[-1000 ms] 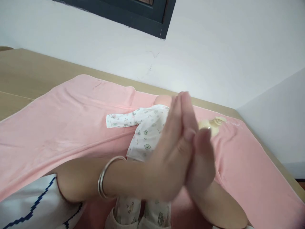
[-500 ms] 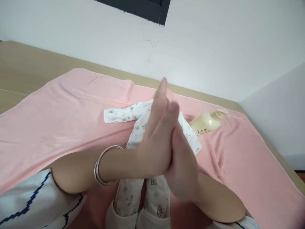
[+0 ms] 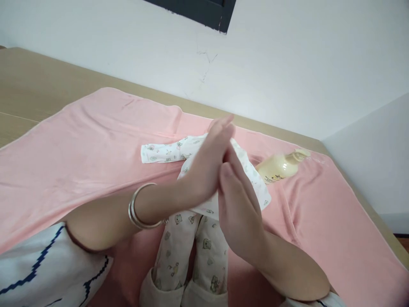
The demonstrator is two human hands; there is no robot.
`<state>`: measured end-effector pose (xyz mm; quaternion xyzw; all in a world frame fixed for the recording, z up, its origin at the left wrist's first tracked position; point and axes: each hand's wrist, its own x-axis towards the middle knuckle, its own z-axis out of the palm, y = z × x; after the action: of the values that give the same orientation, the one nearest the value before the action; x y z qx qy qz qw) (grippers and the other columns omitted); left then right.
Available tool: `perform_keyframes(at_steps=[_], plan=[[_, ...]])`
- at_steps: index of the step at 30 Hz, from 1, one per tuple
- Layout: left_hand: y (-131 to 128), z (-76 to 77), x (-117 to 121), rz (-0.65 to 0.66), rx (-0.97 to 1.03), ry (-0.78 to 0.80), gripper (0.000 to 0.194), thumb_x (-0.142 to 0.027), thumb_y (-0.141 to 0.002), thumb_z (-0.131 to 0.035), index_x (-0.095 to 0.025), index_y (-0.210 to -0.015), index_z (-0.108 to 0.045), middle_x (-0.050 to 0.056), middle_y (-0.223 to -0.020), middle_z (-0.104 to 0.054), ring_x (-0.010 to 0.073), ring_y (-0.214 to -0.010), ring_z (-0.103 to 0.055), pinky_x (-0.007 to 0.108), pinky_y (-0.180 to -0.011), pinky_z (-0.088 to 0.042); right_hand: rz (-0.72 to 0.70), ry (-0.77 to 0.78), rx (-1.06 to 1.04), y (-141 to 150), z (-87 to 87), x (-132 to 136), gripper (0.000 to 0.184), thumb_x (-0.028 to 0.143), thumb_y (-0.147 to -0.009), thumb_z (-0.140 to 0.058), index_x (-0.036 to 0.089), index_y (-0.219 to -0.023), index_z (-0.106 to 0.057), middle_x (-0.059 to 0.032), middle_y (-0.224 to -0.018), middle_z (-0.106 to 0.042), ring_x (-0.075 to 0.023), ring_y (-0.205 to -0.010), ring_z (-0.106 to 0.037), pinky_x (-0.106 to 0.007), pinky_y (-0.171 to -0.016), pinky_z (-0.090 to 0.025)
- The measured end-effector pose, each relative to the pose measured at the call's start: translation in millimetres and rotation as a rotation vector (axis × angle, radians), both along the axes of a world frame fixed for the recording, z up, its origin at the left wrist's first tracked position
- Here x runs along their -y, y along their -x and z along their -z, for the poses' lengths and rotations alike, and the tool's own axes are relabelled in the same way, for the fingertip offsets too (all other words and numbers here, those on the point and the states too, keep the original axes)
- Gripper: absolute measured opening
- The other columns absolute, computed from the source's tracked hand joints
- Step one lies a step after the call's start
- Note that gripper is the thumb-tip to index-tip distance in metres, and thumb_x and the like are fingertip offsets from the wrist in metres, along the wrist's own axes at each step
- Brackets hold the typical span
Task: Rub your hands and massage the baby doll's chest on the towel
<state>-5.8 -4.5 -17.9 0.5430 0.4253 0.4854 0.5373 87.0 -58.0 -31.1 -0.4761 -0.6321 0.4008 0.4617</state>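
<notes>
Palm to palm, my left hand [image 3: 204,168] and my right hand [image 3: 239,209] press together over the printed white baby clothes. Both have their fingers stretched out and hold no object; the left is slightly blurred. Beneath them lie a long-sleeved top [image 3: 162,152] and matching trousers [image 3: 209,251], filled out as on a doll. White cuffs or booties [image 3: 162,294] cover the leg ends. My hands hide the upper middle of the clothes and whatever is at the neck. A cream pump bottle [image 3: 281,167] lies on its side to the right.
A pink blanket [image 3: 96,140] with some folds spreads under everything. Around it shows a tan flat surface [image 3: 47,76], against a white wall [image 3: 271,72]. A dark frame [image 3: 204,13] is on the wall. Silver bangles [image 3: 131,211] circle my left wrist.
My hands have slid against each other: the left is further up and forward, the right thumb lower. More of the trousers and the top's hem shows beneath them.
</notes>
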Motion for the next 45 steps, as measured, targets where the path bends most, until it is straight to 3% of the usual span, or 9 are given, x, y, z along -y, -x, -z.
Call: perform_keyframes(at_steps=[3,6,13,19,24,29,33,38,45], plan=[[7.6,17.4,-31.3,-0.019,0.122,0.050,0.059,-0.050,-0.110,-0.016,-0.023,-0.131,-0.063,0.006,-0.156,-0.063,0.0231,-0.156,-0.051,0.044,-0.130,-0.046,-0.050,0.013,-0.142,-6.5,-4.7,-16.6,0.045,0.040,-0.102,-0.061,0.031,-0.146,-0.066,0.0002,-0.155,-0.066,-0.0274,-0.151,-0.056,-0.051,-0.128,-0.049],[12.2,49.4,-57.0,-0.172,-0.056,-0.107,0.046,-0.042,-0.108,-0.030,-0.022,-0.133,-0.063,0.007,-0.157,-0.062,0.0223,-0.154,-0.051,0.044,-0.130,-0.045,0.130,-0.045,-0.051,-15.9,9.5,-48.3,0.039,0.029,-0.100,-0.054,0.028,-0.134,-0.075,-0.0012,-0.141,-0.075,-0.0260,-0.141,-0.066,-0.051,-0.123,-0.053],[14.1,111.1,-85.2,-0.176,-0.578,-0.347,0.037,-0.023,-0.093,-0.044,-0.019,-0.119,-0.071,0.011,-0.133,-0.076,0.0266,-0.128,-0.067,0.049,-0.121,-0.049,0.005,-0.172,0.740,-35.0,63.5,-111.3,0.057,0.022,-0.102,-0.034,0.014,-0.151,-0.062,-0.0085,-0.168,-0.051,-0.0253,-0.166,-0.033,-0.052,-0.141,-0.021],[12.1,113.5,-84.5,-0.177,-0.726,-0.392,0.045,-0.026,-0.096,-0.040,-0.014,-0.130,-0.068,0.013,-0.141,-0.072,0.0281,-0.134,-0.063,0.047,-0.125,-0.044,0.128,-0.064,1.010,-39.7,59.2,-100.3,0.066,0.035,-0.108,-0.035,0.004,-0.166,-0.036,-0.0211,-0.178,-0.027,-0.0394,-0.168,-0.023,-0.066,-0.135,-0.024],[13.5,114.0,-84.5,-0.154,-0.767,-0.410,0.046,-0.028,-0.098,-0.038,-0.014,-0.131,-0.067,0.013,-0.143,-0.071,0.0277,-0.132,-0.062,0.046,-0.122,-0.046,0.070,-0.195,1.070,-21.6,58.2,-64.6,0.061,0.028,-0.107,-0.033,0.000,-0.161,-0.044,-0.0250,-0.173,-0.036,-0.0391,-0.166,-0.028,-0.063,-0.136,-0.026],[13.3,114.3,-83.1,-0.172,-0.789,-0.401,0.045,-0.028,-0.099,-0.037,-0.013,-0.131,-0.066,0.015,-0.140,-0.072,0.0288,-0.131,-0.062,0.049,-0.124,-0.043,0.041,-0.044,0.983,-39.8,51.7,-88.9,0.062,0.034,-0.108,-0.033,0.006,-0.161,-0.046,-0.0214,-0.177,-0.032,-0.0364,-0.168,-0.023,-0.060,-0.137,-0.024],[11.9,114.4,-82.2,-0.200,-0.799,-0.408,0.043,-0.030,-0.100,-0.040,-0.013,-0.132,-0.064,0.016,-0.144,-0.069,0.0295,-0.134,-0.060,0.050,-0.126,-0.041,0.172,0.033,1.041,-39.2,50.8,-88.9,0.071,0.041,-0.109,-0.035,-0.004,-0.164,-0.035,-0.0311,-0.174,-0.029,-0.0432,-0.167,-0.025,-0.065,-0.135,-0.025],[13.9,112.9,-83.9,-0.167,-0.865,-0.440,0.041,-0.028,-0.101,-0.037,-0.013,-0.127,-0.066,0.017,-0.134,-0.071,0.0302,-0.126,-0.062,0.050,-0.118,-0.047,0.093,-0.166,1.102,-18.6,56.0,-55.3,0.063,0.028,-0.108,-0.030,-0.007,-0.158,-0.045,-0.0303,-0.170,-0.040,-0.0414,-0.165,-0.030,-0.061,-0.136,-0.025],[11.7,106.5,-76.4,-0.124,-0.959,-0.466,0.045,-0.027,-0.105,-0.035,-0.008,-0.133,-0.063,0.020,-0.148,-0.066,0.0313,-0.142,-0.057,0.050,-0.127,-0.040,0.214,0.009,0.895,-52.5,61.2,-104.0,0.057,0.044,-0.106,-0.035,0.007,-0.144,-0.057,-0.0250,-0.165,-0.049,-0.0421,-0.161,-0.035,-0.064,-0.132,-0.030]])
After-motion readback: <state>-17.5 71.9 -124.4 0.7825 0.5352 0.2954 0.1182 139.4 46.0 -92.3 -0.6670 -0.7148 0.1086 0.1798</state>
